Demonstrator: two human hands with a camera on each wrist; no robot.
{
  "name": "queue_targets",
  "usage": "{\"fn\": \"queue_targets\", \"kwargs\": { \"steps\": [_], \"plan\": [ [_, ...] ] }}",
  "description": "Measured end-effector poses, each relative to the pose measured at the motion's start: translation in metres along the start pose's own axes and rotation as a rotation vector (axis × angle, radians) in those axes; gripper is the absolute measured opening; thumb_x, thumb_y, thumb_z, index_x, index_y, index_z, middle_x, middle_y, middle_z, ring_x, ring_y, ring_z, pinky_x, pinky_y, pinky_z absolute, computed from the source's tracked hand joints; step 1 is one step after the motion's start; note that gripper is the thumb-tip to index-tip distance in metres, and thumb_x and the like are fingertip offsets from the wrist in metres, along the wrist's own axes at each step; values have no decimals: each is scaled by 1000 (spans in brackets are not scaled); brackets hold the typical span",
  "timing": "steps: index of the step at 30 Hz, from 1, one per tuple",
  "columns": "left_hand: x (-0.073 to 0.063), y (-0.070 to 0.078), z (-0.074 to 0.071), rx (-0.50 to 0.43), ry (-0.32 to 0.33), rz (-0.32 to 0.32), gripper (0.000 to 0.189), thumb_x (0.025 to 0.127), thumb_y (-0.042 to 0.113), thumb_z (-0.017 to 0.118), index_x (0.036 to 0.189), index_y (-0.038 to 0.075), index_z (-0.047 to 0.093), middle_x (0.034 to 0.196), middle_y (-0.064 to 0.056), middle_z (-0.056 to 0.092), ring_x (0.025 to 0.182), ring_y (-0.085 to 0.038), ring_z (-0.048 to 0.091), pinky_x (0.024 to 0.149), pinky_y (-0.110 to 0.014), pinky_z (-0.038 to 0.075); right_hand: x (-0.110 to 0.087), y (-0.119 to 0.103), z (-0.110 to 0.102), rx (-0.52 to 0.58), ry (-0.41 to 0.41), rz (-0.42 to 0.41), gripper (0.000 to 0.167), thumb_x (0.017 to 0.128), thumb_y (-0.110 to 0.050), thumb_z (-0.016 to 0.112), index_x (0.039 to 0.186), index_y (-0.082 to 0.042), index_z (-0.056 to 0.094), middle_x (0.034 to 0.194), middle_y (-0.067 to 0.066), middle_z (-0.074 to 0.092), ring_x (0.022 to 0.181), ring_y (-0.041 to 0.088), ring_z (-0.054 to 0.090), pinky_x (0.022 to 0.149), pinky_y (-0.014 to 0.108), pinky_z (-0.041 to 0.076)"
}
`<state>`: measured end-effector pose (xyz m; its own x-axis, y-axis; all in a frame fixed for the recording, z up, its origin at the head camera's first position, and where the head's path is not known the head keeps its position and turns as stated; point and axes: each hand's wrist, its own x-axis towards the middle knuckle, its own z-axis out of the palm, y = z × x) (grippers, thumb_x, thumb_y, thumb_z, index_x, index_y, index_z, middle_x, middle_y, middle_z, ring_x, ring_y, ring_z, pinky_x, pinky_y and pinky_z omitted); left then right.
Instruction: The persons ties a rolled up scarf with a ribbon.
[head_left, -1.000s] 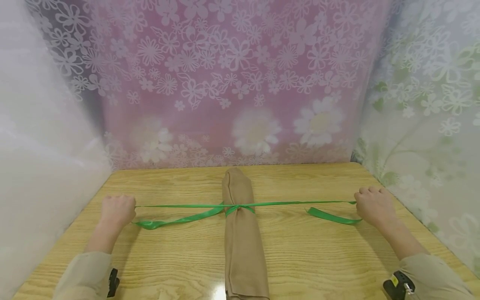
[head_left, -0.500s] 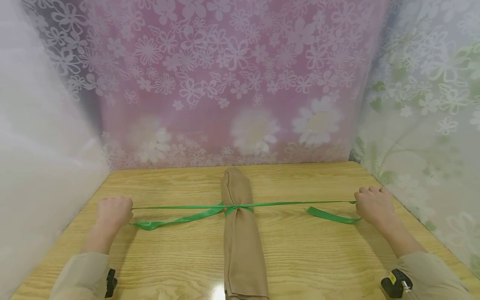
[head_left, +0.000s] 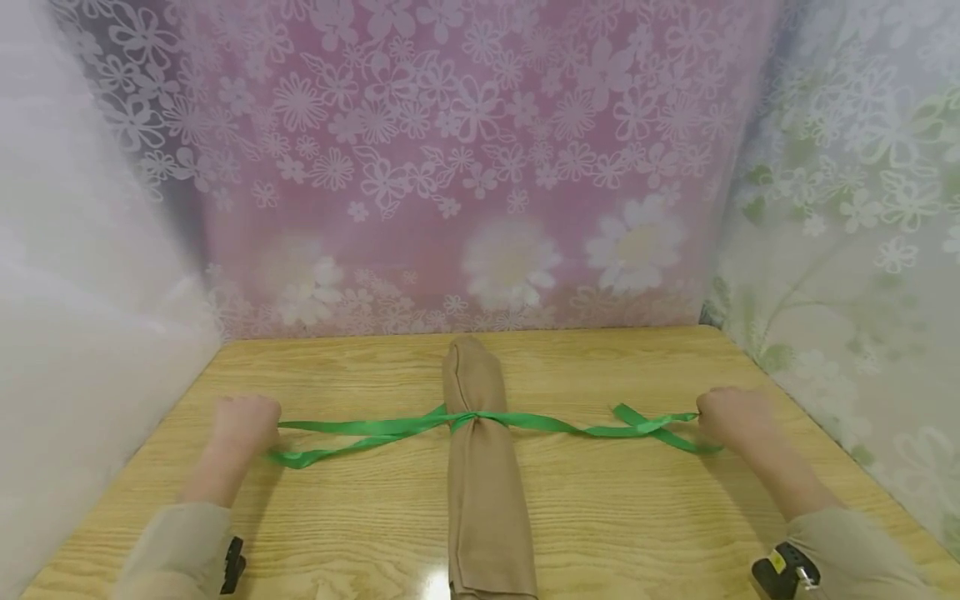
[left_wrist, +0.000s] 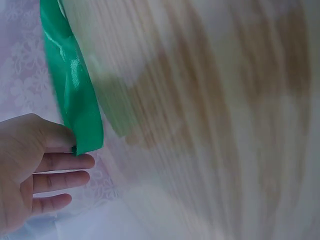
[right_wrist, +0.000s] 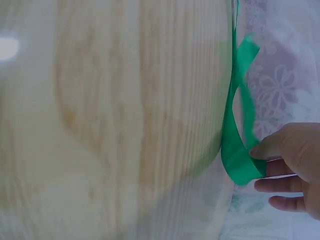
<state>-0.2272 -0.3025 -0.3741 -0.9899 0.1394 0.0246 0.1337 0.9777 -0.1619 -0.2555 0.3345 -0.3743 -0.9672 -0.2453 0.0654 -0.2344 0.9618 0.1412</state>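
A rolled brown cloth (head_left: 491,508) lies lengthwise across the middle of the table. Round its waist goes a green ribbon (head_left: 540,422), crossed or knotted on top, where the cloth is gathered in. To the left, my left hand (head_left: 246,429) pinches one end of the ribbon between thumb and forefinger, as the left wrist view shows, the other fingers held loosely out. On the far side my right hand (head_left: 735,417) pinches the ribbon likewise; in the right wrist view the ribbon loops at the fingertips (right_wrist: 260,150). Both stretches hang slack, slightly wavy.
The wooden table (head_left: 360,525) has a pale grain. A pink floral curtain (head_left: 420,167) stands behind it, with a white sheet (head_left: 90,292) at the left and a floral sheet (head_left: 847,250) at the right. Black wrist cameras (head_left: 783,571) sit by the sleeves.
The ribbon was pulled taut and straight between my hands; now it has gone slack and sags. Both hands have come slightly inward and lower. The cloth roll stays in place.
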Motion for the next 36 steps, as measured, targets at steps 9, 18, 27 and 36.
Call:
{"fn": "queue_targets", "kwargs": {
  "steps": [9,18,27,36],
  "plan": [
    [9,37,-1,-53,83,67,21,71,25,71,79,7,65,77,-6,62,74,-29,56,76,-49,45,6,-39,-6,-34,204,-145,24,82,-19,66,95,1,65,83,12,59,74,29,56,63,41,50],
    [23,106,-28,-137,326,295,22,78,19,74,95,4,72,90,-9,69,84,-28,61,82,-47,46,22,-96,-19,65,366,-336,28,77,-26,75,94,-4,69,85,8,64,73,25,61,63,36,52],
    [39,151,-17,-152,317,402,26,78,25,75,96,6,72,90,-5,70,80,-23,61,72,-35,47,39,-141,-15,91,293,-442,31,78,-32,73,96,-7,69,86,4,63,78,23,60,66,35,51],
    [47,166,-14,-276,238,458,21,81,24,72,96,10,72,89,-1,69,80,-20,60,75,-37,46,51,-166,-8,130,172,-448,28,80,-29,72,97,-7,69,89,3,63,85,25,58,74,39,49]
  ]
}}
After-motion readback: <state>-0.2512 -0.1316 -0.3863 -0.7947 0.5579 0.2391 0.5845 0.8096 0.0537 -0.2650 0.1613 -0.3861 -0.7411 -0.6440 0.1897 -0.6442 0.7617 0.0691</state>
